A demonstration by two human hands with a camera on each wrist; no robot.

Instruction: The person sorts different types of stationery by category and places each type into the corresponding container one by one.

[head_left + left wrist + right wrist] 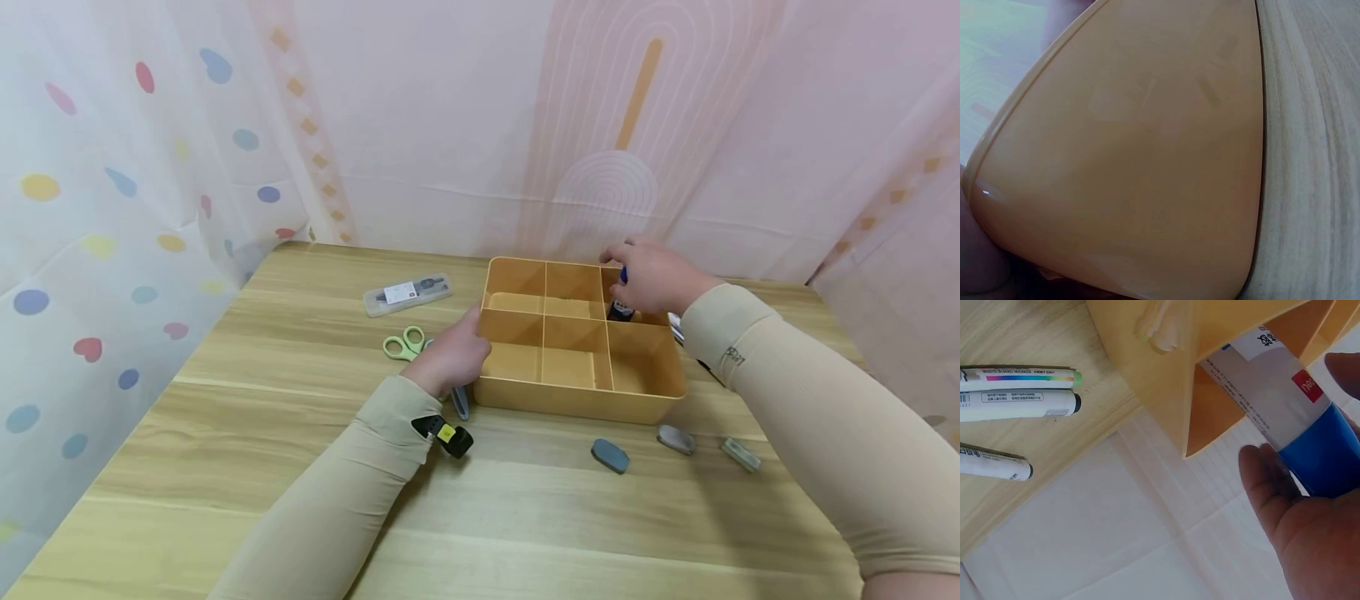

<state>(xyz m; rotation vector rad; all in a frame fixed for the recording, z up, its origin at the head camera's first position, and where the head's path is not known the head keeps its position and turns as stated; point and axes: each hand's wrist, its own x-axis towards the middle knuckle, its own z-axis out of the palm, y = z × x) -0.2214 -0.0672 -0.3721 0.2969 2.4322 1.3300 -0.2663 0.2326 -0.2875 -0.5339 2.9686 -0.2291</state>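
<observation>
An orange divided organizer tray (577, 400) sits on the wooden table. My right hand (651, 277) grips a glue stick (621, 307) with a blue cap and white label, standing it in the tray's far right compartment. In the right wrist view the glue stick (1285, 400) slants into the tray (1166, 381), pinched at its blue end by my fingers (1272, 487). My left hand (453, 354) holds the tray's left wall with curled fingers. The left wrist view is filled by the tray's orange side (1141, 162).
Green-handled scissors (405, 342) and a clear pencil case (407, 293) lie left of the tray. Three small erasers (610, 455) lie in front of it. Several markers (1019, 403) lie to its right. Curtains hang around the table.
</observation>
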